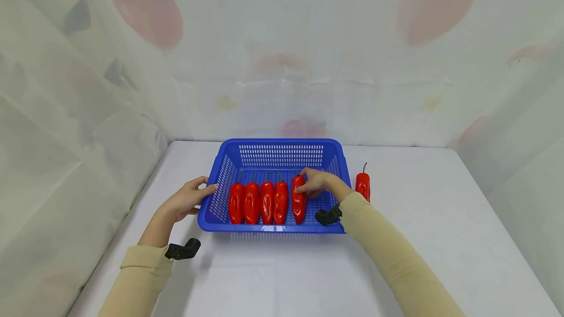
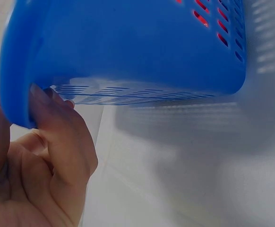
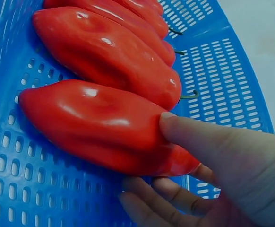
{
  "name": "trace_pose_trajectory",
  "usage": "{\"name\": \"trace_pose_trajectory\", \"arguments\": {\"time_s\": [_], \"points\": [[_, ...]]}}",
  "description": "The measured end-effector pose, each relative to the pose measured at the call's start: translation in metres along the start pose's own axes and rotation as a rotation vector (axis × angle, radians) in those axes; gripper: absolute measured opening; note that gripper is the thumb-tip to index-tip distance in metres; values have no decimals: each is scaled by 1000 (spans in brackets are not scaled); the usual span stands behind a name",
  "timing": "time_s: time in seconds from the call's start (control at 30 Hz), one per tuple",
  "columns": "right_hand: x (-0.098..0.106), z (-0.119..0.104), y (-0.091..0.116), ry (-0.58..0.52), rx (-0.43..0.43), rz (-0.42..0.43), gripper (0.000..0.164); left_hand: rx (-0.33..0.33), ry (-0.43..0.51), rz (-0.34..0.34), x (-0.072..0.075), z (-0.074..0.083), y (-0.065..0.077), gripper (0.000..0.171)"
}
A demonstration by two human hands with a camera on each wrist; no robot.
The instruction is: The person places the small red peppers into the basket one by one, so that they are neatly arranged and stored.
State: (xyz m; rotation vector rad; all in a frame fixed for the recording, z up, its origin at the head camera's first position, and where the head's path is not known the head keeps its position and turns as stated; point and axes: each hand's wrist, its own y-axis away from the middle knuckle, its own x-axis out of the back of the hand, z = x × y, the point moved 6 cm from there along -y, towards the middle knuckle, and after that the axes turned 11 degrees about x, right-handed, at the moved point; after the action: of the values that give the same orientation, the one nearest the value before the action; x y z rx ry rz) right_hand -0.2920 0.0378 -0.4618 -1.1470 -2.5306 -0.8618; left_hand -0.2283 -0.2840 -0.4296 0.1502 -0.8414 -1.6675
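Observation:
A blue perforated plastic basket (image 1: 282,229) stands on the white table, with several red chili peppers lying side by side in its left half. At its left rim my left hand (image 1: 187,200) grips the edge, thumb on top and fingers curled under, as the left wrist view also shows on the basket (image 2: 128,42). Inside the basket my right hand (image 1: 315,182) holds a red pepper (image 1: 299,204) near its stem end. In the right wrist view the thumb presses on this pepper (image 3: 95,123), beside the row, and its stem is hidden by the hand.
One more red pepper (image 1: 363,185) lies on the table just right of the basket, partly behind my right sleeve (image 1: 387,248). White printed sheeting (image 1: 282,101) hangs behind and at both sides of the table (image 1: 423,209).

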Motion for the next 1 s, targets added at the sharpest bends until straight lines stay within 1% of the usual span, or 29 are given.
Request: {"name": "trace_pose_trajectory", "arguments": {"time_s": [0.17,0.33,0.47,0.6,1.0], "points": [[-1,-1,2,53,-6,-33,59,1,-2,6,0,0,0,46],[-6,-4,3,39,-7,-72,59,3,-2,5,0,0,0,46],[-10,-3,1,37,-3,-75,62,0,0,-1,0,0,0,46],[-12,-3,2,33,-18,-80,63,-5,4,-5,0,0,0,46],[-12,-1,3,29,-39,-101,59,0,-1,6,-1,1,1,45]]}}
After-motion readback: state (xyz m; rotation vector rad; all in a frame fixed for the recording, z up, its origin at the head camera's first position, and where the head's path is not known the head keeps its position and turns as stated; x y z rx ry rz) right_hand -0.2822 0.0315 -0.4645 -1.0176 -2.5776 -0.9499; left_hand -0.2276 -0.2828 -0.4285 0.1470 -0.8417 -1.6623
